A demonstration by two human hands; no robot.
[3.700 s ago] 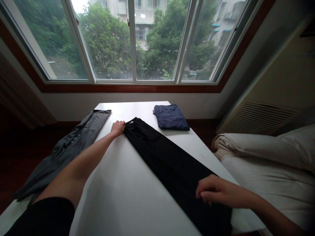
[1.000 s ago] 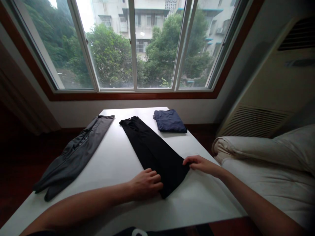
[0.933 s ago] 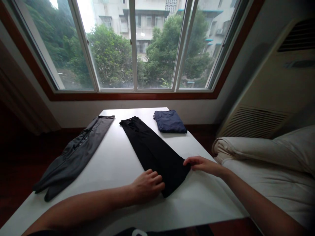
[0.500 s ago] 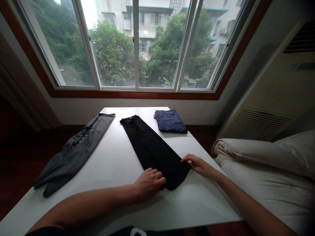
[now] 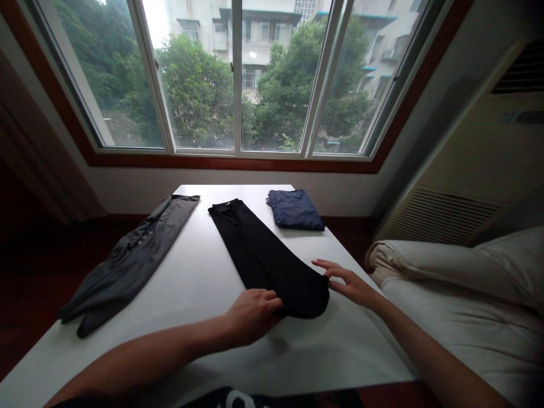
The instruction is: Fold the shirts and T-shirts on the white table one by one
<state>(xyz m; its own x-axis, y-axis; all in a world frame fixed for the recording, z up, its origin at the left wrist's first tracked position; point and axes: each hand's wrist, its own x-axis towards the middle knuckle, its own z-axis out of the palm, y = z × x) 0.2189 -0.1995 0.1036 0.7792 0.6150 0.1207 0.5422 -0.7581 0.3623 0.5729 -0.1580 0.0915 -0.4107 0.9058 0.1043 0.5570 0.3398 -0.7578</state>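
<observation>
A pair of black trousers point(image 5: 267, 249) lies lengthwise on the white table point(image 5: 182, 289), its waistband at the far end and its leg ends close to me. My left hand point(image 5: 255, 314) is closed on the left corner of the leg ends, lifting it slightly off the tabletop. At the right corner, my right hand point(image 5: 346, 286) pinches the cloth between thumb and finger, the other fingers stretched out. Between both hands the near edge sags in a curve.
Grey trousers point(image 5: 136, 249) lie along the table's left side, leg ends by the edge. Folded dark blue clothing point(image 5: 295, 209) rests at the far right corner. To the right are a pale cushioned seat point(image 5: 450, 300) and an air conditioner point(image 5: 459, 187); a window point(image 5: 204, 102) is behind.
Both corners of the black trousers' leg ends have risen off the table, and the near edge now bows between my hands. My right hand's fingers have spread.
</observation>
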